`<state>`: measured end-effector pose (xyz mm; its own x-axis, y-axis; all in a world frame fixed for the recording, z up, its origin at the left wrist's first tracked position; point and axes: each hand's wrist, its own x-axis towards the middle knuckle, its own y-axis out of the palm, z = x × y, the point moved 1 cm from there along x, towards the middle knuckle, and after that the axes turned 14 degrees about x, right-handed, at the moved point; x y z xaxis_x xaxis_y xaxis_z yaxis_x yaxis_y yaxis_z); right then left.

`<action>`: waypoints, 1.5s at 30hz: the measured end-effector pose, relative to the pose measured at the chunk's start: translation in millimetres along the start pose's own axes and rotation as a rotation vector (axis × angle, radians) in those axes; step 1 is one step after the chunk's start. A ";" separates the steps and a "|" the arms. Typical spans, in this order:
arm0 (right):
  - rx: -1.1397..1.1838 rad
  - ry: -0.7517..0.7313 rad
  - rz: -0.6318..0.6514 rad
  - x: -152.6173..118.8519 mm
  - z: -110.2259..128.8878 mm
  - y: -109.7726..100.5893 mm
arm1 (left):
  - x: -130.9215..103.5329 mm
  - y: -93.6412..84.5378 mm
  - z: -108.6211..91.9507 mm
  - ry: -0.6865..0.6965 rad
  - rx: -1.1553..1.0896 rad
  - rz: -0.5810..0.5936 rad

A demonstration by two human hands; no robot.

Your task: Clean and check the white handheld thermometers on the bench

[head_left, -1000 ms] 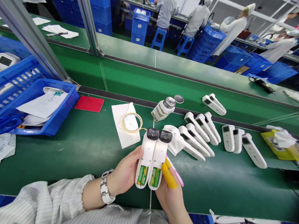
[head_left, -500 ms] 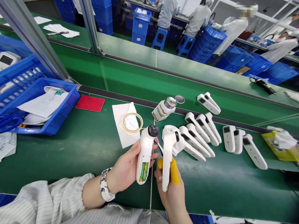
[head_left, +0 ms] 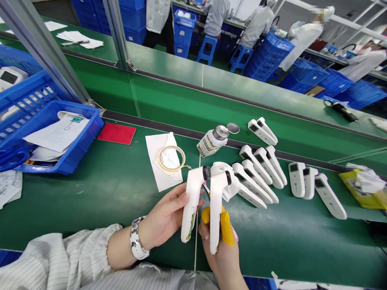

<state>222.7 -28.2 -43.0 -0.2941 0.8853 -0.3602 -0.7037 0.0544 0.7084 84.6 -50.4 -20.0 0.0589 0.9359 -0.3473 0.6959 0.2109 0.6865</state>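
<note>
My left hand point(head_left: 165, 215) is closed around a white infrared thermometer point(head_left: 191, 205), held side-on with its black sensor end facing right. A bit of green battery shows at its open handle bottom. Close beside it, a second white infrared thermometer point(head_left: 215, 213) is upright in my right hand point(head_left: 222, 254), whose thumb and a finger wear yellow finger cots point(head_left: 227, 227). A small pink end of something shows behind those fingers; the rest is hidden. Just beyond my hands lie a white cloth point(head_left: 231, 191) and a row of white thermometers point(head_left: 251, 182).
A metal-topped bottle point(head_left: 212, 142) with its lid open stands ahead, near a tape roll point(head_left: 160, 158) on white paper. Left are a red card point(head_left: 116, 133) and a blue basket point(head_left: 59, 166). More thermometers point(head_left: 330, 196) and a yellow tray point(head_left: 361, 188) lie right. Workers sit beyond.
My left hand has turned its thermometer from battery side toward me to side-on. The pair of thermometers at the far back has shifted left. A person has stepped into view behind the far bench.
</note>
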 end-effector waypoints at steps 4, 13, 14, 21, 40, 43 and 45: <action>-0.162 0.070 0.125 -5.7 -0.3 2.0 | -1.7 -0.4 3.1 -0.014 0.088 0.080; -0.932 -0.017 0.308 -12.2 14.2 -3.3 | -3.9 -1.2 7.7 0.072 0.296 0.021; -0.992 -0.041 0.356 -9.5 19.3 -0.9 | -3.7 -1.5 7.4 0.084 0.301 0.003; -1.652 -0.650 0.355 58.9 70.2 4.5 | -1.8 -0.9 4.0 0.020 0.214 -0.009; -1.584 -1.074 0.704 46.3 62.3 49.4 | -0.5 -5.3 5.1 0.000 0.210 -0.087; -1.592 -1.172 0.558 58.4 65.4 47.6 | -1.1 -6.4 6.2 -0.017 0.267 -0.079; -1.575 -1.174 0.578 57.2 64.7 45.0 | -0.7 -6.5 6.9 -0.030 0.267 -0.080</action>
<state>216.1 54.7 7.5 -0.6233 0.4954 0.6050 -0.7247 -0.0753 -0.6850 85.0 -54.4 -28.7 0.0149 0.9097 -0.4150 0.8627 0.1981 0.4653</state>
